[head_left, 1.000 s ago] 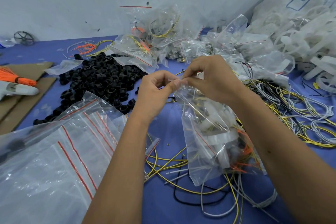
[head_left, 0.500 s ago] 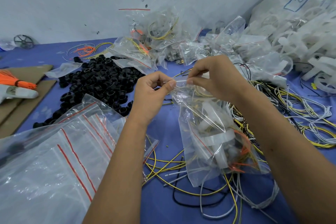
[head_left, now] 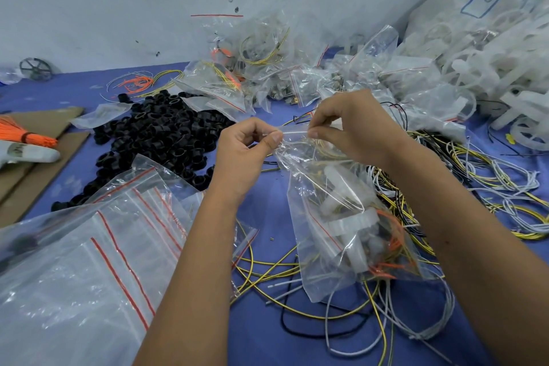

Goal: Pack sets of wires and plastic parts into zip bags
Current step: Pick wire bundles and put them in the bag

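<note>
**Both hands pinch the top edge of a filled zip bag**

The left hand [head_left: 246, 151] and the right hand [head_left: 347, 125] hold the clear plastic zip bag with a thin red line [head_left: 335, 223] above the middle of the blue counter [head_left: 267, 336]. Each hand pinches the top strip of the bag between thumb and forefinger, and a short piece of the strip is stretched between them. The bag hangs down from the hands and its lower part rests on the counter. Inside it are white plastic parts [head_left: 347, 217], thin orange wires [head_left: 389, 232] and some yellow wire.

Under and around the bag lie loose yellow, white and black wires [head_left: 297, 270], which spread toward the right edge of the counter. At the near left corner lies a stack of empty clear zip bags [head_left: 89, 261]. Behind it is a heap of black plastic rings [head_left: 157, 134]. Along the far edge, by the wall, is a pile of filled clear bags [head_left: 255, 68]. At the far right corner is a heap of white plastic pieces [head_left: 490, 68].
</note>
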Demonstrator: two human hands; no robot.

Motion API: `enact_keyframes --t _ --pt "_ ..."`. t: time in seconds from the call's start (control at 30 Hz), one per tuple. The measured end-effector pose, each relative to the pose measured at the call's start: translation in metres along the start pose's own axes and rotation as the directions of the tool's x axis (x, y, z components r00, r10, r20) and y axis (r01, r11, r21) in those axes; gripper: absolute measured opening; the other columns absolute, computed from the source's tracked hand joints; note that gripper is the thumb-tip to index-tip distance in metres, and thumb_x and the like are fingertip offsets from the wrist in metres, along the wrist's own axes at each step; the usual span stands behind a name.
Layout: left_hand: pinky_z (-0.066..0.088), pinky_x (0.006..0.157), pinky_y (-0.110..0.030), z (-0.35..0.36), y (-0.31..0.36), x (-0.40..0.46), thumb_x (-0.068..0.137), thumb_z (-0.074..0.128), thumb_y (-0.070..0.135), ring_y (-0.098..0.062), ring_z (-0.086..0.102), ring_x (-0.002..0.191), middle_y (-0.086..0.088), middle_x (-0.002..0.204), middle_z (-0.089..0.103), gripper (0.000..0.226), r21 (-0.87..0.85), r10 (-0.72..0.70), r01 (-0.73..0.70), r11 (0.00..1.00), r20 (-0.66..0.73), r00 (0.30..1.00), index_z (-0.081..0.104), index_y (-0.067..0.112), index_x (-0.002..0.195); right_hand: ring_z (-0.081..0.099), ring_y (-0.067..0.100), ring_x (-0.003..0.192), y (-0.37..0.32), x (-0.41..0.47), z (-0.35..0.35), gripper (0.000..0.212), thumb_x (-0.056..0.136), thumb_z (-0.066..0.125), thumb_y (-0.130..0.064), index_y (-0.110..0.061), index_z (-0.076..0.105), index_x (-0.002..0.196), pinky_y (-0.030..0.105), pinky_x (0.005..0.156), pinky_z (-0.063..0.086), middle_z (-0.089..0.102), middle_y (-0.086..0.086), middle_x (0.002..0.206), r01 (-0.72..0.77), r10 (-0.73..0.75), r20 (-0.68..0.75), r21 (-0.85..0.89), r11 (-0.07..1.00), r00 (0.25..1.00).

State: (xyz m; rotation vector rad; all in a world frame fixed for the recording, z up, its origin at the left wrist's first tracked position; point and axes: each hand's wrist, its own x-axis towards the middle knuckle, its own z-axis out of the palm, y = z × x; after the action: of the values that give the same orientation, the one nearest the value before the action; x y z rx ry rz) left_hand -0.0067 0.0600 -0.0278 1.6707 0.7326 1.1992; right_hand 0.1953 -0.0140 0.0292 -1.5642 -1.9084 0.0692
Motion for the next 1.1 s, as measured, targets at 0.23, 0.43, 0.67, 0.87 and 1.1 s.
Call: enact_keyframes --t 0.23,0.43,0.67,0.87,1.1 --pt "0.052 0.080 -0.042 -0.001 -0.002 0.001 0.094 0.068 -0.003 -0.026 0.059 0.081 -0.019 0.084 0.066 0.018 -0.035 -0.027 0.026 0.999 -0.024 0.999 0.068 0.009 0.080 0.064 0.009 0.075 0.010 -0.004 -0.006 0.004 0.084 0.083 -0.016 -0.017 0.080 0.081 0.020 0.074 0.046 0.069 -0.007 0.073 -0.034 0.033 -0.049 -0.014 0.999 0.998" --pt "0.053 0.075 -0.027 -0.004 -0.002 0.002 0.095 0.068 -0.001 -0.016 0.060 0.075 -0.004 0.077 0.068 0.020 -0.067 -0.041 0.036 0.997 -0.079 0.996 0.068 0.012 0.080 0.066 0.012 0.073 0.021 -0.007 -0.011 0.011 0.083 0.085 -0.021 -0.012 0.079 0.080 0.025 0.075 0.051 0.073 -0.002 0.075 -0.094 0.094 -0.088 0.001 0.996 0.992" --pt "0.054 0.076 -0.025 -0.006 -0.004 0.003 0.096 0.068 0.003 -0.016 0.062 0.077 -0.008 0.082 0.069 0.014 -0.097 -0.047 0.036 0.995 -0.118 0.992 0.067 0.010 0.084 0.068 0.027 0.076 0.030 -0.010 -0.018 0.014 0.083 0.085 -0.026 -0.015 0.079 0.079 0.039 0.078 0.058 0.074 0.006 0.074 -0.142 0.143 -0.078 0.019 0.990 0.987" --pt "0.054 0.075 -0.024 -0.004 -0.006 0.004 0.096 0.069 0.004 -0.012 0.063 0.075 -0.001 0.078 0.070 0.018 -0.124 -0.058 0.041 0.992 -0.143 0.988 0.067 0.014 0.082 0.065 0.034 0.067 0.027 -0.014 -0.025 0.019 0.081 0.086 -0.032 -0.019 0.075 0.072 0.045 0.066 0.057 0.071 0.010 0.068 -0.148 0.155 -0.116 0.064 0.987 0.981" --pt "0.057 0.063 -0.029 0.005 0.005 0.002 0.099 0.065 0.031 -0.018 0.069 0.074 -0.003 0.082 0.073 0.022 -0.333 -0.301 0.287 0.898 0.010 0.954 0.063 0.011 0.091 0.048 0.017 0.054 0.023 -0.017 -0.023 0.033 0.083 0.082 -0.039 -0.010 0.074 0.071 0.028 0.053 0.042 0.065 0.011 0.061 -0.169 0.179 -0.195 0.067 0.983 0.964"
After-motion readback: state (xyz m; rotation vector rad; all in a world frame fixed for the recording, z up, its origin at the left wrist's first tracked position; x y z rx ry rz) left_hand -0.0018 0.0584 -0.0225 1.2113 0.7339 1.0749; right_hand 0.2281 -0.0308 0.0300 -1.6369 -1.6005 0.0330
